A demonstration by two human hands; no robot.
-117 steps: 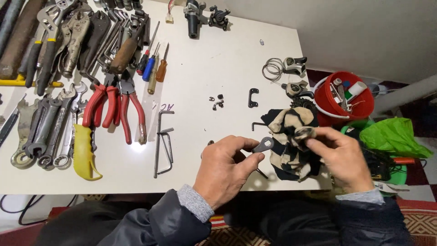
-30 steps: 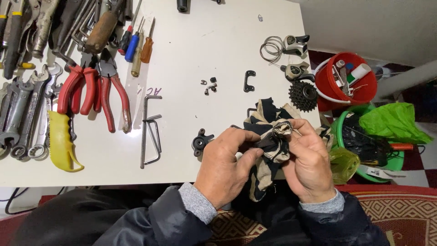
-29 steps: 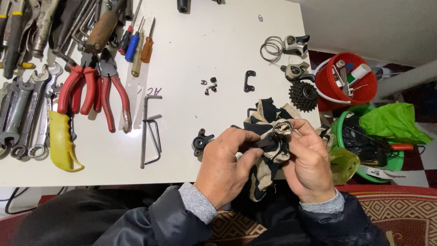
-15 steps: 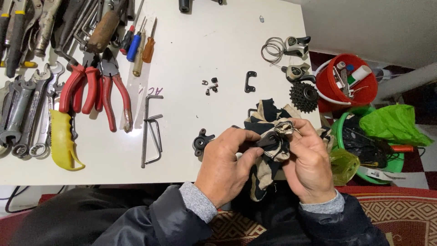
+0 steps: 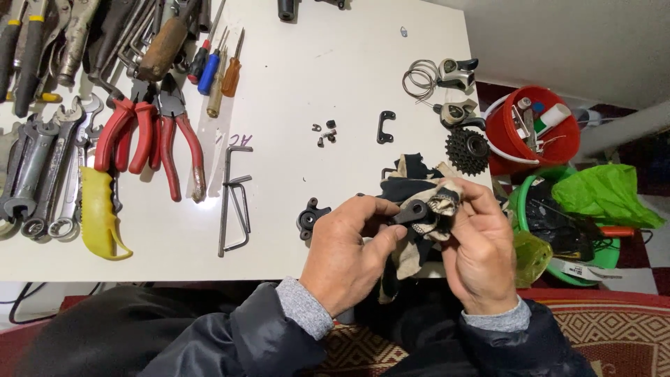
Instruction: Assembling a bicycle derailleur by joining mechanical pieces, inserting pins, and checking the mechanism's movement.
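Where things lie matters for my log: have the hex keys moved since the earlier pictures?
No. The hex keys lie directly below the pen marks on the white table, right of the red pliers, just as before.

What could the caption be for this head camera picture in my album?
Two hands, left hand and right hand, rub a small black metal part with a rag over a white table.

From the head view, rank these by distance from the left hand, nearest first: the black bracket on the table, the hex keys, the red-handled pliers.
From the left hand:
1. Black bracket, just left of its fingers.
2. Hex keys, further left, mid-table.
3. Red-handled pliers, far upper left among the tools.
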